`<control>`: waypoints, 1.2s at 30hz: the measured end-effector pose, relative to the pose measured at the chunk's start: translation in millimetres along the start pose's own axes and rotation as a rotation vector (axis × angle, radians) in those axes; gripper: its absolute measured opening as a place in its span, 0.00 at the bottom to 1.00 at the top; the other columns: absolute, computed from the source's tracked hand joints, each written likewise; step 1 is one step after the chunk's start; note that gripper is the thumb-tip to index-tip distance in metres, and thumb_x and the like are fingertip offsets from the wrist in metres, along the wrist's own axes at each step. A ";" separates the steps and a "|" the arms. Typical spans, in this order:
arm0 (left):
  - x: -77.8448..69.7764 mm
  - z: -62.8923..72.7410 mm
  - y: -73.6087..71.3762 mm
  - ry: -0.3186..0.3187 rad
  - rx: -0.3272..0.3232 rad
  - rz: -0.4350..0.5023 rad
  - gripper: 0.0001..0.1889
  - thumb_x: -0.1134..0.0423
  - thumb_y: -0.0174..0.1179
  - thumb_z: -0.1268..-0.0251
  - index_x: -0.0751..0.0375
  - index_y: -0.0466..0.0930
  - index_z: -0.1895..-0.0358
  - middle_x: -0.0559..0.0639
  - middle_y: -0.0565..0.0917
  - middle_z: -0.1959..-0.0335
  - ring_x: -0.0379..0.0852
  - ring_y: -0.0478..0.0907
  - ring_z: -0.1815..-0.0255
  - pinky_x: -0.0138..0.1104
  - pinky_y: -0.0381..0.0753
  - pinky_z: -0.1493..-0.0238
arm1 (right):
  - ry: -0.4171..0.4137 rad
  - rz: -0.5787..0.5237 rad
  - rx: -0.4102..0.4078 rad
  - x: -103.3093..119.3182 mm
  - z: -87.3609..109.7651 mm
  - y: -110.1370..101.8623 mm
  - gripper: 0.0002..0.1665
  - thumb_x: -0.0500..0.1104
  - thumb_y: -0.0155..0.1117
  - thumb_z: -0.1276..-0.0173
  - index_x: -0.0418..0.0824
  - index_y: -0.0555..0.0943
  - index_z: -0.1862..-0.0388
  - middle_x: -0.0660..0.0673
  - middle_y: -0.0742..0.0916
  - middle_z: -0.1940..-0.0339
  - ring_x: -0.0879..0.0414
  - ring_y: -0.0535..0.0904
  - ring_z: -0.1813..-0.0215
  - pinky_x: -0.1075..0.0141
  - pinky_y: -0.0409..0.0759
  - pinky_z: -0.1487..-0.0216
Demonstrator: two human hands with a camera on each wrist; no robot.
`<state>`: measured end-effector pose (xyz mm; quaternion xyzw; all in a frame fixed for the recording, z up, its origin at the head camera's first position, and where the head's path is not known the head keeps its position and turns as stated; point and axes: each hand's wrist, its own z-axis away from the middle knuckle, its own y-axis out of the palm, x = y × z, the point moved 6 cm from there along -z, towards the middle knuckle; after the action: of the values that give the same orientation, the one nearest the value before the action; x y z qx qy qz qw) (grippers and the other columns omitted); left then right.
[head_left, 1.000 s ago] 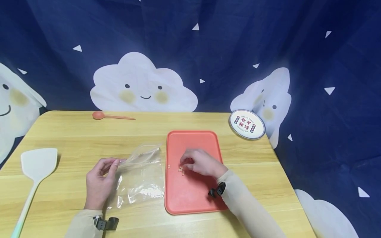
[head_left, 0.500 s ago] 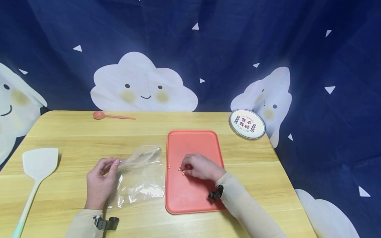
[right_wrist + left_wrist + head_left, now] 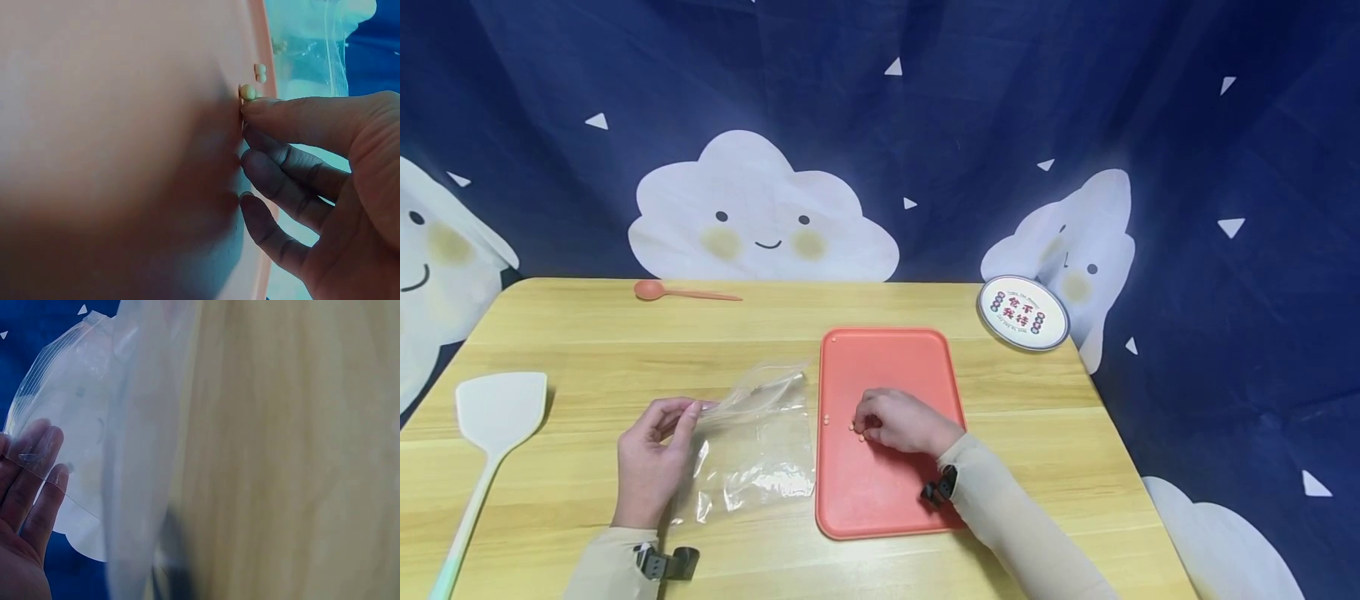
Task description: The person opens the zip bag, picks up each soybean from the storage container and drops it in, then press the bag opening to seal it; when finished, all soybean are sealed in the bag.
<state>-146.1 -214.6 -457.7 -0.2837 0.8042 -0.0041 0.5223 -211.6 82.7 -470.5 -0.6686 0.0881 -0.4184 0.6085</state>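
My left hand [image 3: 651,458] pinches the upper left corner of a clear zip-lock bag [image 3: 760,454], which lies on the table with its mouth slightly lifted. In the left wrist view, the bag [image 3: 81,381] covers some fingertips. On the red tray [image 3: 887,508], my right hand [image 3: 910,421] reaches down and pinches at small pale soybeans [image 3: 861,438] with thumb and fingertips. The right wrist view shows one soybean [image 3: 248,92] against the thumb tip; what sits between the fingertips is mostly hidden. A pair of soybeans [image 3: 826,420] lies by the tray's left rim.
A white spatula [image 3: 501,412] with a pale green handle lies at the left. Toward the back edge of the wooden table [image 3: 790,312] is a red spoon [image 3: 650,290]. An oval plate with printed characters [image 3: 1024,312] stands at the back right corner, near the dark blue curtain [image 3: 955,108].
My right hand has lowered slightly onto the soybeans, and its fingers have drawn together. Fewer soybeans show beside the fingertips. The left hand and bag have stayed still.
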 end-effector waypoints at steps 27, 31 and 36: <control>-1.1 -0.6 1.2 0.032 -0.029 0.008 0.04 0.78 0.63 0.38 0.73 0.81 0.61 0.63 0.86 0.65 0.31 0.83 0.63 0.18 0.78 0.57 | -0.031 -0.349 -0.365 36.4 -24.6 -63.2 0.04 0.40 0.67 0.32 0.48 0.83 0.60 0.60 0.83 0.64 0.65 0.77 0.59 0.59 0.81 0.54; -1.5 -1.0 1.9 0.036 -0.041 0.000 0.05 0.79 0.63 0.38 0.74 0.81 0.60 0.64 0.86 0.64 0.31 0.83 0.64 0.18 0.78 0.58 | -0.071 -0.329 -0.408 51.9 -42.2 -65.7 0.04 0.41 0.67 0.31 0.47 0.84 0.58 0.59 0.83 0.62 0.67 0.77 0.58 0.66 0.81 0.56; -1.5 -1.5 1.2 0.017 -0.041 -0.014 0.04 0.77 0.62 0.36 0.74 0.80 0.60 0.57 0.87 0.64 0.34 0.84 0.63 0.19 0.79 0.57 | -0.105 -0.328 -0.394 65.9 -67.3 -55.0 0.06 0.39 0.67 0.31 0.43 0.85 0.57 0.58 0.84 0.62 0.69 0.77 0.58 0.69 0.81 0.56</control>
<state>-147.5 -213.4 -456.1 -0.3001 0.8065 0.0065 0.5094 -236.1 4.9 -398.0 -0.8003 0.0265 -0.4509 0.3943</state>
